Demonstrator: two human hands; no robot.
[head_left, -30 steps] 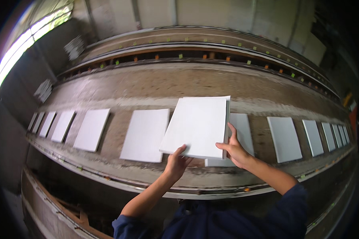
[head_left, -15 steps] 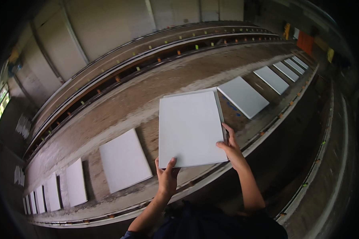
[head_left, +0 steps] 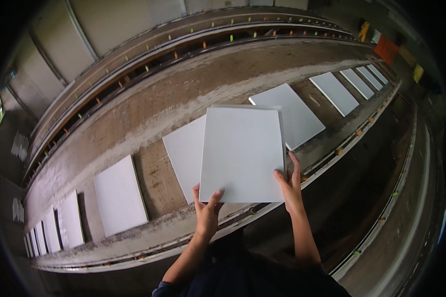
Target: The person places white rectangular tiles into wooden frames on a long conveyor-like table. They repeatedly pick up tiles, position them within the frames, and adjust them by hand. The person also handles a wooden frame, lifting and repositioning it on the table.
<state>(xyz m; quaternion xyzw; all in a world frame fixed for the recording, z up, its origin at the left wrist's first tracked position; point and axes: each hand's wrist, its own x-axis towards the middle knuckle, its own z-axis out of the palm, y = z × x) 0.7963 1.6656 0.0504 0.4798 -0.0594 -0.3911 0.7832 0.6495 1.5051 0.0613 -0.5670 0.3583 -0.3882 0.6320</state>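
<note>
A small stack of thin white rectangular boards [head_left: 243,153] is held over the near edge of a long table; the edge of a lower board shows along the top and right side. My left hand [head_left: 208,205] grips the lower left corner, thumb on the top face and fingers underneath. At the right edge my right hand [head_left: 288,185] is closed on the stack, its thumb on the front and a fingertip showing beside it. Partly hidden behind the stack, a white board [head_left: 181,156] lies on the table to the left. Another white board [head_left: 295,116] lies behind it to the right.
The long brown table [head_left: 156,185] curves across the view, with more white boards in a row, such as one at left [head_left: 120,197] and one at right [head_left: 334,93]. A rail with orange clips [head_left: 339,151] runs along its near edge. Similar clip-lined tables stand beyond and at right.
The view has shifted right along the table, so the lying boards appear farther left. A board on the table now shows left of the held stack. Both hands keep their grip.
</note>
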